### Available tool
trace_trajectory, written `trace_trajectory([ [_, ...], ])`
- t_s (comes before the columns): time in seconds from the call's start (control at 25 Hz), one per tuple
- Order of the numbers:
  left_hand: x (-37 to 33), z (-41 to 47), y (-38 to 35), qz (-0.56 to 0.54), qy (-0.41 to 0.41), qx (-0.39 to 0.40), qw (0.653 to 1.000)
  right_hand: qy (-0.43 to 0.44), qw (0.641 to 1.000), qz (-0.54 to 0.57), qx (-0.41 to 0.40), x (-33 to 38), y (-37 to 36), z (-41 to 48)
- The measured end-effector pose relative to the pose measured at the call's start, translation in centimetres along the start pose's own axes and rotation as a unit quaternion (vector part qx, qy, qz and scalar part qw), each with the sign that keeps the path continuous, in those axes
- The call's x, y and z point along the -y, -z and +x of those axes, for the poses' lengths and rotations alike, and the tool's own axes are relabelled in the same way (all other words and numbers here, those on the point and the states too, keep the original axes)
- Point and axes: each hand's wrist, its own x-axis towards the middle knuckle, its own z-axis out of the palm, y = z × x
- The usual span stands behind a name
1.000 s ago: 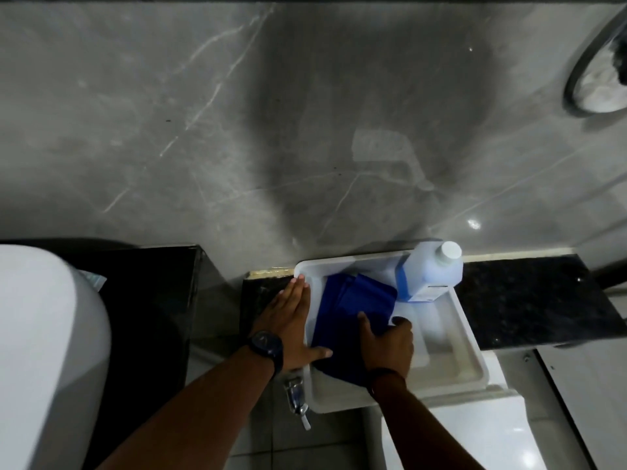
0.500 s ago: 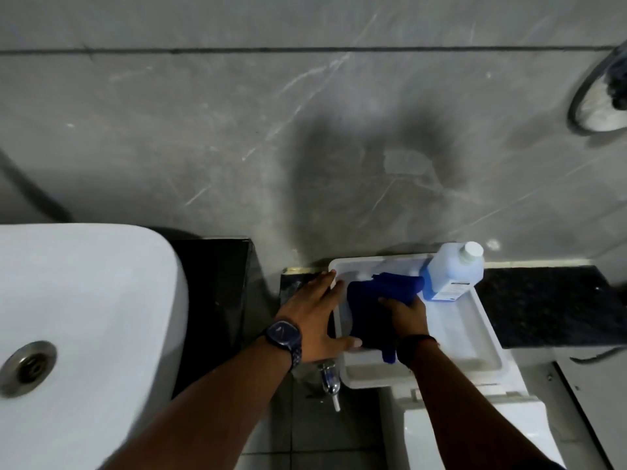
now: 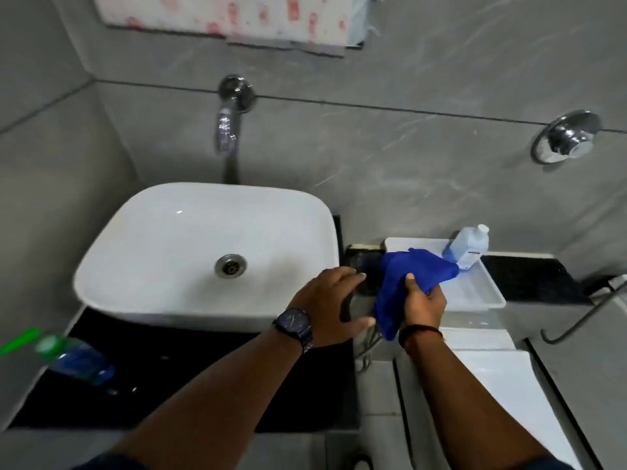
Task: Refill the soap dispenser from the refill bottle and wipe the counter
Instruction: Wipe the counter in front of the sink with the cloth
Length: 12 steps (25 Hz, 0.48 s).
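My right hand (image 3: 424,305) grips a blue cloth (image 3: 405,276), lifted clear of the white tray (image 3: 488,296) and hanging between the tray and the basin. My left hand (image 3: 329,308), with a watch on the wrist, hovers open just left of the cloth, over the gap beside the black counter (image 3: 176,378). The refill bottle (image 3: 470,247), translucent with blue liquid and a white cap, stands in the tray's far corner. A bottle with a green top and blue liquid (image 3: 68,357), blurred, lies at the counter's left edge; I cannot tell if it is the dispenser.
A white basin (image 3: 190,245) sits on the black counter under a chrome wall tap (image 3: 229,125). A chrome wall knob (image 3: 566,137) is at the right. A white toilet tank lid (image 3: 502,374) lies below the tray. A black ledge (image 3: 529,276) runs right of the tray.
My right hand has lifted the blue cloth out of the tray and carried it left. My left hand has come off the tray's edge. The view has swung left, showing the basin and tap.
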Motion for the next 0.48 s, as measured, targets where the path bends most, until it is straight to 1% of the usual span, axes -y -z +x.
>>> trace_trajectory([
  [0.08,1.7,-5.4,1.7,0.017,-0.002,-0.005,1.0,0.026,0.998,-0.053,-0.021,-1.6,-1.2,-4.8],
  [0.2,5.6,-12.6,4.3,0.052,0.031,-0.016,0.998,0.068,0.99,-0.114,-0.038,-4.5,-3.9,-11.3],
  [0.28,8.6,-16.5,5.3,0.108,0.033,-0.039,0.993,0.097,0.982,-0.161,-0.028,-6.8,-5.8,-14.9],
  [0.36,11.5,-20.0,5.8,0.137,0.058,-0.04,0.988,0.125,0.97,-0.208,-0.012,-9.6,-7.2,-18.0],
  [0.4,12.8,-21.5,5.8,0.141,0.084,-0.03,0.986,0.138,0.961,-0.241,0.003,-10.9,-7.6,-19.2],
  [0.44,14.0,-22.9,5.7,0.141,0.119,-0.016,0.983,0.151,0.947,-0.279,0.041,-12.0,-7.7,-20.2],
  [0.48,15.1,-24.4,5.5,0.139,0.159,0.008,0.977,0.168,0.922,-0.33,0.113,-13.2,-7.7,-21.2],
])
